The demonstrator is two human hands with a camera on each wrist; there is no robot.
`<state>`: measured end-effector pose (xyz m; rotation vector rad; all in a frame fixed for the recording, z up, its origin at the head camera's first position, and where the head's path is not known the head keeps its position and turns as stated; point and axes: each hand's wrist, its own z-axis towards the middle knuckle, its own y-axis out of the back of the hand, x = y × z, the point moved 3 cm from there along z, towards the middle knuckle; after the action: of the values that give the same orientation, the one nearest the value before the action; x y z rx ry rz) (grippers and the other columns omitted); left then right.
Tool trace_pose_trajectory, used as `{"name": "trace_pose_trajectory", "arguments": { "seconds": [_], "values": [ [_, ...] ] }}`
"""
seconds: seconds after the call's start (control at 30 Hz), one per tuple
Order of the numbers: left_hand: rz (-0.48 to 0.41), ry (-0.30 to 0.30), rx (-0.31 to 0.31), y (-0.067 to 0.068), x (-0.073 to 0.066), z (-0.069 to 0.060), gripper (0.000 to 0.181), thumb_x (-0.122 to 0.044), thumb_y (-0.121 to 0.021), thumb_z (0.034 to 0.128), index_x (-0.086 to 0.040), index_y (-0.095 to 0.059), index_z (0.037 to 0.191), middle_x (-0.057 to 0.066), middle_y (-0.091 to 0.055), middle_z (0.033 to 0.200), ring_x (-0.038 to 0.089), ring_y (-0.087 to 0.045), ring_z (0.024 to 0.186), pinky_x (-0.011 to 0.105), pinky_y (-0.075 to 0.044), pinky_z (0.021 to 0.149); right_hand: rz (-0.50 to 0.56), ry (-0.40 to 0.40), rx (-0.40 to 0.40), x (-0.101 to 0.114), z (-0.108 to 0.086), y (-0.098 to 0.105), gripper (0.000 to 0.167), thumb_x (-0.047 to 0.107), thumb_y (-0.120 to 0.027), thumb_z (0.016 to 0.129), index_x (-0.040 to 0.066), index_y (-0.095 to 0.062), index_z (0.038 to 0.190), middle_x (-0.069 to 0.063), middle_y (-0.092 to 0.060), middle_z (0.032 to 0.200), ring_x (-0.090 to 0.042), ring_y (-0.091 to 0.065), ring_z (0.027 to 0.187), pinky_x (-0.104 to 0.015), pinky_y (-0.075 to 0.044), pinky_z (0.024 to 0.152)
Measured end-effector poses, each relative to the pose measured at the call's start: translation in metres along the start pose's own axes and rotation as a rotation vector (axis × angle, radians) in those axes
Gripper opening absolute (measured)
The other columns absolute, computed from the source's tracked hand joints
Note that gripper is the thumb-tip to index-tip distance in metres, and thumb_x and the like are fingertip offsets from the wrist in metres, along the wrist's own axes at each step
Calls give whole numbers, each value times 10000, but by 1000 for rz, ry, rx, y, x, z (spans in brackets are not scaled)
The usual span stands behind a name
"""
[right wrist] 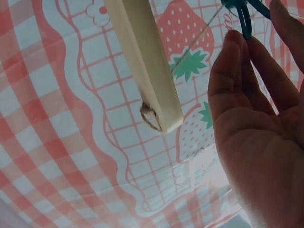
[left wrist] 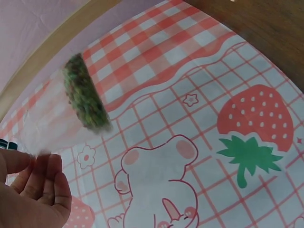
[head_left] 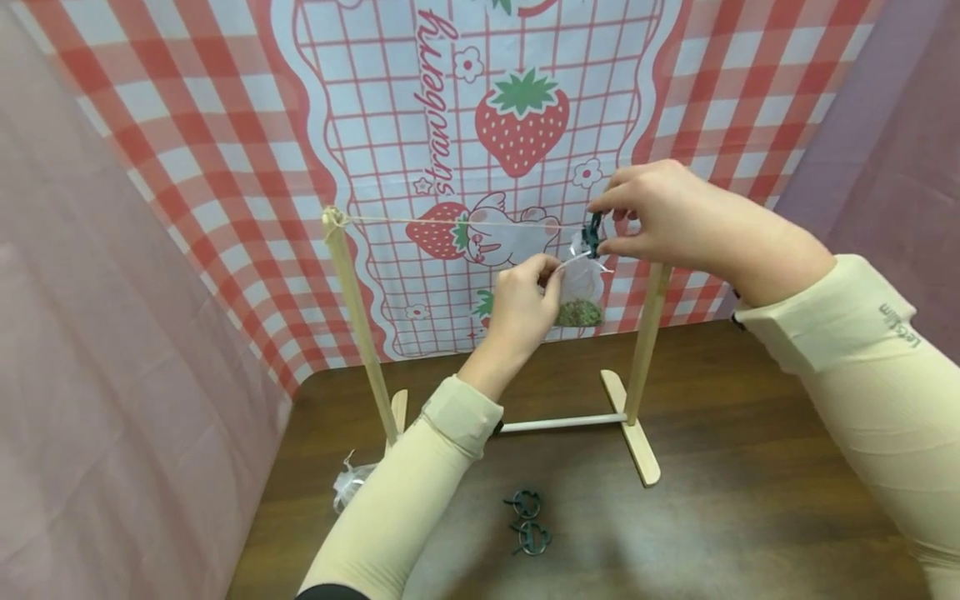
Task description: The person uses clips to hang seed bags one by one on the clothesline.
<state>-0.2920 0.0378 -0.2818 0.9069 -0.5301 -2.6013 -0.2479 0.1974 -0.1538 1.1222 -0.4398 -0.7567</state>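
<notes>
Cloth (head_left: 390, 133) in red-and-white checks, with a strawberry print down its middle, fills the back. Below it spreads a brown wooden table (head_left: 720, 483), with a pink curtain (head_left: 127, 358) to the left and a purple one to the right. On the table stands a wooden frame: a left post (head_left: 358, 325) and a right post (head_left: 648, 342), each upright on a flat foot, joined low down by a white rod (head_left: 566, 422).

Two forearms in cream sleeves (head_left: 870, 358) reach toward the frame's upper right. The right hand (head_left: 667, 212) pinches a dark green clip (head_left: 592, 233) between thumb and fingertips, near the top of the right post. The left hand (head_left: 519, 304), its fingers curled, pinches a white drawstring (head_left: 573, 260) just beside that clip.

The drawstring belongs to a sheer bag (head_left: 588, 279), which hangs below the green clip, between the posts and well above the table; a green dried clump (head_left: 580, 313) fills its bottom. Another sheer bag (head_left: 351, 485) lies by the left post's foot, partly behind the left sleeve. Two more dark green clips (head_left: 532, 537) lie close together at the front of the table.

Thinnest of all, a pale string (head_left: 397, 221) runs from the left post's top to the held clip; whether the clip bites it, I cannot tell.
</notes>
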Motion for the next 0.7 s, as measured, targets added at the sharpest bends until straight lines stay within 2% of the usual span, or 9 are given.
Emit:
{"name": "trace_pose_trajectory", "arguments": {
  "seconds": [0.13, 0.23, 0.3, 0.37, 0.43, 0.5, 0.57, 0.7],
  "values": [
    [14, 17, 12, 2, 4, -5, 76, -52, -682, 968, 10, -724, 978, 70, -725, 858, 116, -638, 701, 158, -489, 634, 5, 4, -50, 1, -6, -4, 426, 74, -862, 809, -19, -718, 1199, -146, -673, 1046, -244, -628, 764, -486, -522, 692],
    [33, 56, 23, 5, 5, -11, 121, -83, -711, 959, 18, -730, 1024, 88, -732, 917, 103, -630, 698, 160, -491, 618, 34, -2, -111, 1, -15, -6, 512, 77, -883, 785, -19, -691, 1250, -178, -670, 1100, -278, -623, 778, -556, -469, 788],
    [41, 88, 26, 7, 6, -17, 173, -121, -726, 959, 17, -730, 1063, 89, -729, 941, 92, -620, 710, 165, -491, 628, 51, -3, -158, 1, -23, -7, 562, 71, -896, 768, -15, -677, 1279, -190, -667, 1135, -297, -626, 792, -558, -469, 803],
    [22, 102, 23, 9, 6, -24, 211, -138, -733, 958, 26, -721, 1091, 90, -718, 930, 98, -620, 732, 185, -510, 658, 61, 1, -210, 2, -32, -8, 603, 65, -909, 748, -2, -671, 1298, -180, -667, 1162, -305, -620, 861, -510, -489, 777],
    [3, 102, 4, 12, 7, -31, 230, -151, -739, 956, 26, -717, 1101, 79, -709, 905, 107, -624, 742, 201, -521, 679, 63, 10, -256, 3, -40, -10, 630, 52, -915, 737, 22, -670, 1317, -151, -668, 1178, -268, -624, 880, -386, -517, 695],
    [-23, 88, -18, 16, 7, -39, 229, -149, -738, 955, 28, -712, 1098, 83, -701, 897, 126, -633, 751, 216, -533, 687, 65, 22, -302, 4, -49, -11, 646, 32, -918, 719, 42, -677, 1318, -121, -673, 1168, -219, -621, 855, -287, -479, 631],
    [-43, 70, -35, 21, 6, -47, 237, -149, -731, 959, 31, -704, 1111, 102, -708, 936, 148, -648, 791, 232, -541, 711, 72, 24, -339, 4, -57, -15, 676, 10, -924, 691, 49, -677, 1320, -113, -673, 1156, -201, -624, 858, -251, -449, 652],
    [-25, 42, -61, 34, 5, -65, 279, -142, -723, 958, 37, -685, 1169, 144, -714, 1089, 219, -672, 952, 300, -542, 833, 117, 20, -412, 6, -72, -28, 709, -11, -935, 635, 39, -690, 1298, -116, -685, 1145, -179, -608, 839, -196, -413, 729]
  ]
}}
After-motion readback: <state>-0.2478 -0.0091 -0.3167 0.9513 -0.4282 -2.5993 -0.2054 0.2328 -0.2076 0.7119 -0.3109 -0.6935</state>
